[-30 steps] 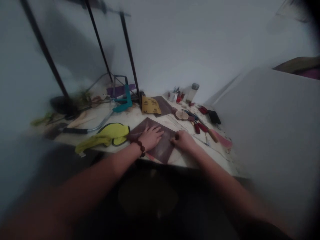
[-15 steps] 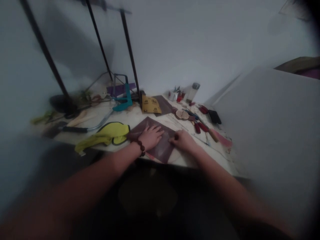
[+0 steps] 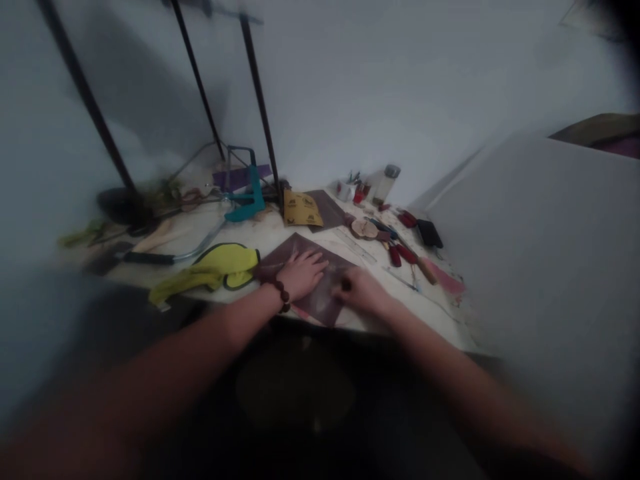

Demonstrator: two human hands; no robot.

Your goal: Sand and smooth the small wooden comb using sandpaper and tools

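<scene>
A dark brown sheet of sandpaper [image 3: 280,257] lies on the pale worktable [image 3: 250,233] near its front edge. My left hand [image 3: 303,273] rests flat on the sheet with fingers spread; a bead bracelet is on that wrist. My right hand [image 3: 361,292] is closed in a pinch over the sheet's right edge, pressing a small dark piece that I cannot make out against it.
A yellow glove [image 3: 220,268] lies left of the sheet. Behind are a teal clamp [image 3: 247,197], tan sandpaper [image 3: 300,210], a round wooden piece [image 3: 364,230], red-handled tools [image 3: 400,253], a jar [image 3: 387,181] and black stand legs [image 3: 260,107]. A white panel [image 3: 540,267] rises at right.
My right hand has slid a little left and towards me along the sheet's right edge. My left hand stays flat in the same place.
</scene>
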